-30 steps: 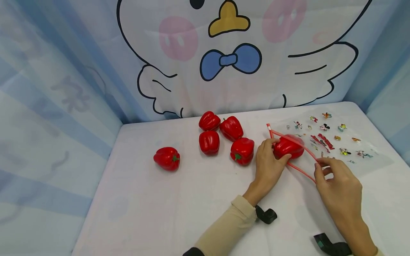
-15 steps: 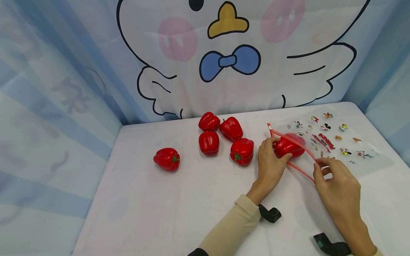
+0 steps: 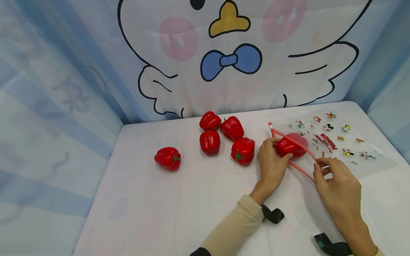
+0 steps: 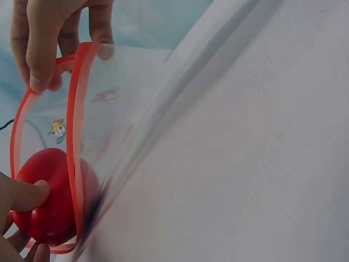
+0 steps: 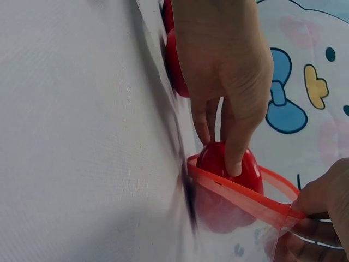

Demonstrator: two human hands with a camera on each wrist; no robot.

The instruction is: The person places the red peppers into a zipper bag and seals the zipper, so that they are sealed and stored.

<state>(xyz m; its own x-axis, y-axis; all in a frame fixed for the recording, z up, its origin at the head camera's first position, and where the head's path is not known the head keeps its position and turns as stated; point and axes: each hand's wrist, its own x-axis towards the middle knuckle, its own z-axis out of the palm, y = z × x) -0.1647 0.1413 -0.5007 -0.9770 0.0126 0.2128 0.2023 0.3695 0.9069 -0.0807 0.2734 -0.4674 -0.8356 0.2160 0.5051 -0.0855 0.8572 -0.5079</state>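
A clear zip bag point(image 3: 365, 167) with a red-orange rim and cartoon prints lies at the right of the table, its mouth held apart. My left hand point(image 3: 271, 160) grips a red bell pepper point(image 3: 289, 145) that sits partly inside the mouth; in the left wrist view the thumb presses on the pepper point(image 4: 49, 202). Pinched in my right hand point(image 3: 339, 188) is the rim's near corner, seen also in the right wrist view where the fingers hold the red-orange rim point(image 5: 281, 210). Seen from there, the pepper's lower part shows through the clear plastic.
Left of the bag, several red bell peppers stand grouped, among them one with a green stem point(image 3: 243, 151). Another bell pepper point(image 3: 168, 158) lies apart farther left. A printed curtain point(image 3: 224, 89) hangs behind the white table point(image 3: 153, 213).
My left hand has slid slightly to the right, pushing the bell pepper a little deeper into the bag. The right hand stays nearly still on the rim.
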